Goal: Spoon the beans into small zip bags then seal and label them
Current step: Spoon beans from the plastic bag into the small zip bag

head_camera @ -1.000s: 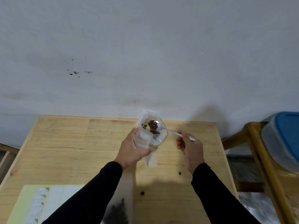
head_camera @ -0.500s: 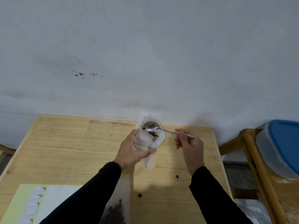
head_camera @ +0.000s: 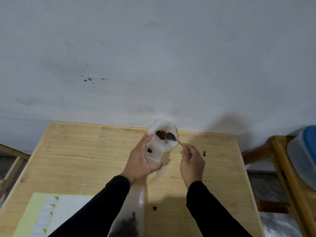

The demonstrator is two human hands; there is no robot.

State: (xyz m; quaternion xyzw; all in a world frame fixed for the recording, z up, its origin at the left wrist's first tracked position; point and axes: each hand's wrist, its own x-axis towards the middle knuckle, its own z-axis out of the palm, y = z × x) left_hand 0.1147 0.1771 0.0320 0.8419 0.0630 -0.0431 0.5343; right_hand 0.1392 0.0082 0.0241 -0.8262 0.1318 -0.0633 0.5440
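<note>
My left hand [head_camera: 140, 159] grips a small clear zip bag [head_camera: 159, 147] held up over the wooden table [head_camera: 82, 151], its mouth open toward the wall. My right hand [head_camera: 192, 162] pinches the handle of a metal spoon [head_camera: 171, 137], whose bowl sits in the bag's mouth. Dark beans [head_camera: 161, 133] lie at the spoon's tip inside the bag, and a few more beans [head_camera: 149, 150] show lower in the bag near my left fingers. A clear container of beans [head_camera: 127, 223] stands near the table's front edge, partly behind my left sleeve.
A sheet of white labels [head_camera: 51, 214] lies at the front left of the table. Loose beans [head_camera: 204, 153] lie to the right of my right hand, and one loose bean [head_camera: 155, 208] lies nearer the front. A blue-lidded plastic box [head_camera: 304, 156] sits on a wooden stand to the right.
The spoon has tipped further into the bag's mouth and beans have slid off into the bag. Both hands stay in about the same place; two loose beans now show by my right hand.
</note>
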